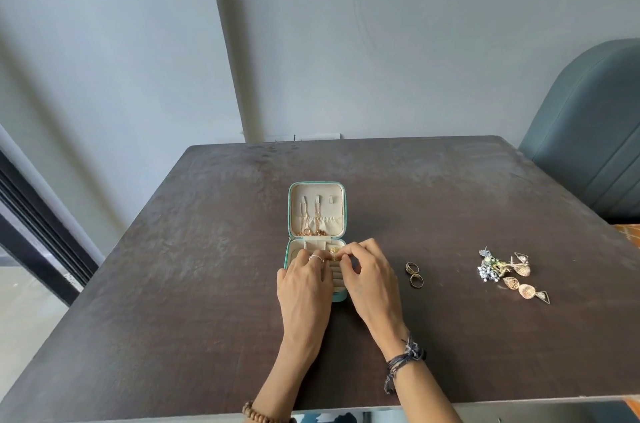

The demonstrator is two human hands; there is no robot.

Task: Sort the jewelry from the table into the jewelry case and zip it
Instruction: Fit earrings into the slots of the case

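Teal on the outside and lined in cream fabric, the small square zip-around jewelry case (317, 211) lies open near the middle of the dark brown worktop (207, 249), its lid flat away from the person with thin gold chain necklaces (311, 221) hung from tabs and tucked into a gathered pocket. Both hands work over the near half of the case: the left hand (304, 287) rests on the ring-roll side with fingers curled down onto the padding, and the right hand (367, 280) pinches a small gold ring (334, 254) at its fingertips, apparently seating it in a slot. Two more gold band rings (414, 274) lie on the worktop just right of the hands, and well apart to the right sits a loose cluster of gold filigree and blue-white beaded earrings (509, 275). These pieces look very light, hard and smooth, so the rings would likely slip unless nipped across the band between thumb and forefinger; the earrings seem delicate, with thin posts and wire triangles that could bend or snag each other, and are best lifted one at a time by the solid drop. The soft case would probably shift under a push, so steadying it helps.
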